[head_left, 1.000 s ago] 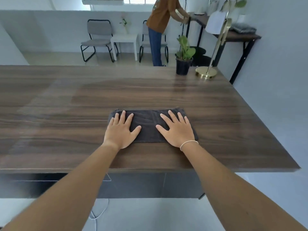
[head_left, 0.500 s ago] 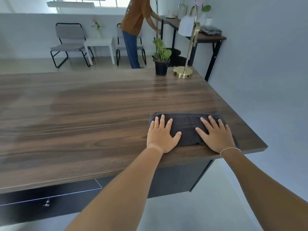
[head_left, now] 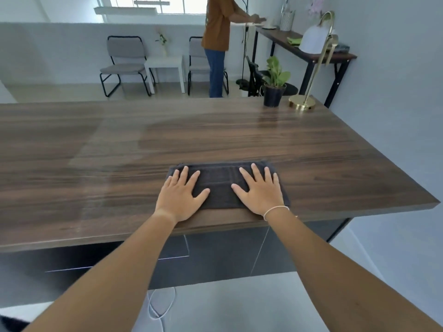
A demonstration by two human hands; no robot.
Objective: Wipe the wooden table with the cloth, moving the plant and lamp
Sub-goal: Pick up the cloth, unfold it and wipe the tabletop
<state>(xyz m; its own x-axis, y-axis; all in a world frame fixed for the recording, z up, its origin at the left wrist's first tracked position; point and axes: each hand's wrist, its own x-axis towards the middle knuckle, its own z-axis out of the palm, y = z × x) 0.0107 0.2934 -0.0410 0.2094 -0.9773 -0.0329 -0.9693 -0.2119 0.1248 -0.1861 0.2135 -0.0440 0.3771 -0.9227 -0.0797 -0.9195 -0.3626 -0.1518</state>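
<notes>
Both hands lie flat on a dark grey cloth (head_left: 221,185). The cloth sits on the big wooden table (head_left: 239,140), close to the near edge.

The left hand (head_left: 181,195) is spread wide open. Its fingers (head_left: 183,173) point away from the person and rest on the left part of the cloth. The thumb sticks out to the side, toward the middle of the cloth. The heel of this hand sits on the bare wood just past the cloth's near edge.

The right hand (head_left: 261,194) is spread wide open too. Its palm and fingers press down on the right part of the cloth. Its thumb points toward the other hand. A thin white band (head_left: 275,209) goes around the right wrist.

The two hands are apart, with a strip of cloth showing between the thumbs. Neither hand grabs or pinches the cloth. They just push down on top of it.

The cloth looks folded into a long flat shape.

Far away, at the back right corner of the table, stands a small green plant (head_left: 275,75) in a black pot (head_left: 273,95). Just beside it, on the right, is a gold lamp (head_left: 311,65) with a round shiny base and a white shade. The plant and lamp are well apart from the hands and the cloth.
</notes>
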